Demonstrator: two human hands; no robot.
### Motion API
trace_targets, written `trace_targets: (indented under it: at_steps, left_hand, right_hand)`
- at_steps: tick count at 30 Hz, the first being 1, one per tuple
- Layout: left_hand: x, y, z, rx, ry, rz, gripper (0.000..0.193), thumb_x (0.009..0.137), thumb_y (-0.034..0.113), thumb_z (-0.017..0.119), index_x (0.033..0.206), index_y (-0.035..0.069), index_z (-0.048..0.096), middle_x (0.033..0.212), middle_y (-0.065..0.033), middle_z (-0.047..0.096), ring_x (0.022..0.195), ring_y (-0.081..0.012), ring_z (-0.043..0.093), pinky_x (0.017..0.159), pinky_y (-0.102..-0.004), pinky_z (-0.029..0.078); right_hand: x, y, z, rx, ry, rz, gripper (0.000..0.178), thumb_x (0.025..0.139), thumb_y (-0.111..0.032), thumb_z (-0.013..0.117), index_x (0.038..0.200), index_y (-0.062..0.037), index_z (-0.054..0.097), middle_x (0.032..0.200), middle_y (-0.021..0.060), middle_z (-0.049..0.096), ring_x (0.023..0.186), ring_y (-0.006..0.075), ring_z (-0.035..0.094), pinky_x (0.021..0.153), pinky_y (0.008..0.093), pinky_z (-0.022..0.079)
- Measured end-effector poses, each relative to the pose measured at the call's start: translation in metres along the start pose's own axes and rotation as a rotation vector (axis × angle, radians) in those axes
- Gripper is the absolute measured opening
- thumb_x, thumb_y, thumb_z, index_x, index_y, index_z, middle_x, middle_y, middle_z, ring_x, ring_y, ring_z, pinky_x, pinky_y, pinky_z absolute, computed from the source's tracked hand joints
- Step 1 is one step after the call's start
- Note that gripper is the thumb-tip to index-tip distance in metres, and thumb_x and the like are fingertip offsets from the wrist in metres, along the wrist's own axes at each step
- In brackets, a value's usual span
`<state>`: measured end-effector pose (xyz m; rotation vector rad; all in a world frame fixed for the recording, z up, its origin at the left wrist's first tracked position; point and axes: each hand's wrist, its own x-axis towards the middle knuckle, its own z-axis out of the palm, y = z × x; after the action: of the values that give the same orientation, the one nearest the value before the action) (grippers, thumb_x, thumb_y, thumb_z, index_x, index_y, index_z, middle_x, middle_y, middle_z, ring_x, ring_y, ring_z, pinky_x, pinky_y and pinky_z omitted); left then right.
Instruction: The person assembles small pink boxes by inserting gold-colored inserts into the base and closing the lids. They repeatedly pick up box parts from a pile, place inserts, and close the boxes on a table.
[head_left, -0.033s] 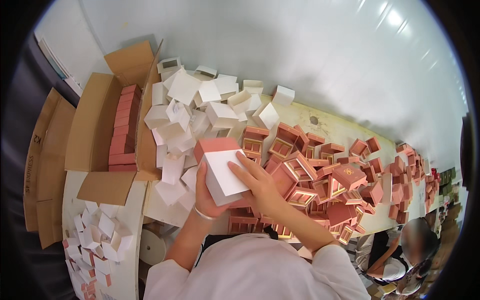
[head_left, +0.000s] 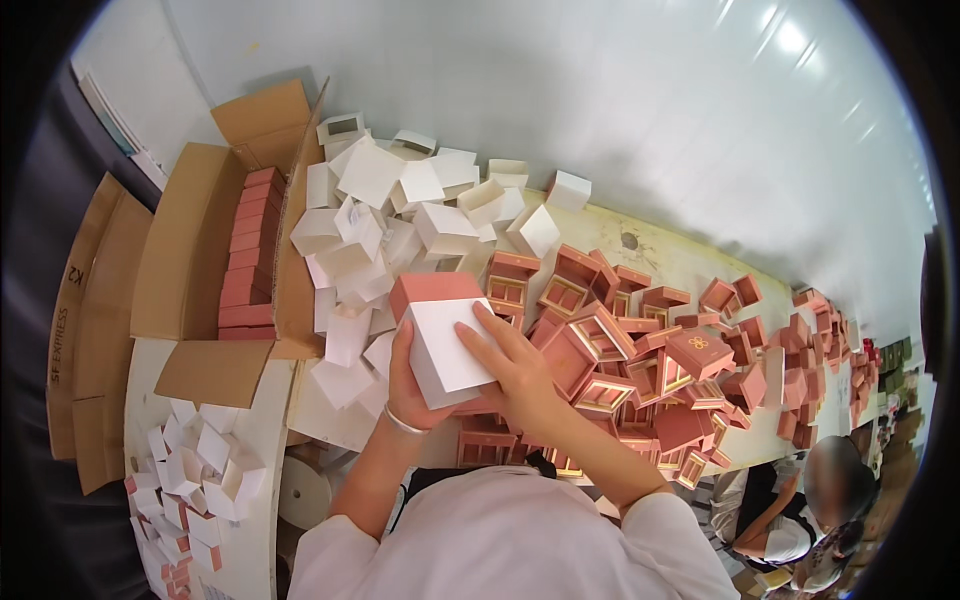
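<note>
In front of my chest, a pink gift box (head_left: 434, 288) pokes out of the far end of a white cardboard sleeve (head_left: 446, 345). My left hand (head_left: 405, 385) is closed around the left side and lower corner of the sleeve, its thumb along the edge. My right hand (head_left: 512, 365) grips from the right, with its fingers lying across the top face; its thumb is hidden. Loose white sleeves (head_left: 370, 175) are heaped beyond and left of my hands. To the right, pink gift boxes (head_left: 600, 335) with gold-edged inner frames lie piled, many with raised lids.
At the left stands a brown carton (head_left: 185, 250) with rows of pink boxes inside. Another flattened carton (head_left: 95, 340) leans beside it. More white sleeves (head_left: 195, 475) lie on a side table at lower left. A co-worker (head_left: 790, 510) sits at the far right.
</note>
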<state>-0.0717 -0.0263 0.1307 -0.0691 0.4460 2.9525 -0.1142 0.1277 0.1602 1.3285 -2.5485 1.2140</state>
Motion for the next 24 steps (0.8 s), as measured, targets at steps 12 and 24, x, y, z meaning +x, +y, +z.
trace_targets:
  at_steps: [12,24]
  left_hand:
    - [-0.049,-0.033,-0.009,-0.033,-0.051,-0.466,0.074,0.082,0.051,0.054,0.136,0.005,0.031,0.133,-0.0135,0.044,0.116,-0.0256,0.049,0.096,-0.0391,0.042]
    - [0.062,0.055,0.020,0.143,0.263,-0.122,0.071,0.088,0.059,0.036,0.137,0.008,0.031,0.136,-0.0142,0.039,0.126,-0.0325,0.037,0.099,-0.0559,0.030]
  right_hand:
    - [-0.012,0.042,-0.011,1.314,-0.026,0.841,0.050,0.079,-0.030,0.068,0.118,-0.0023,0.053,0.106,0.0089,0.060,0.097,0.0176,0.059,0.084,0.0302,0.047]
    - [-0.008,0.065,-0.033,1.347,0.283,0.563,0.050,0.079,-0.029,0.067,0.119,-0.0027,0.051,0.111,0.0062,0.058,0.104,0.0178,0.054,0.092,0.0316,0.043]
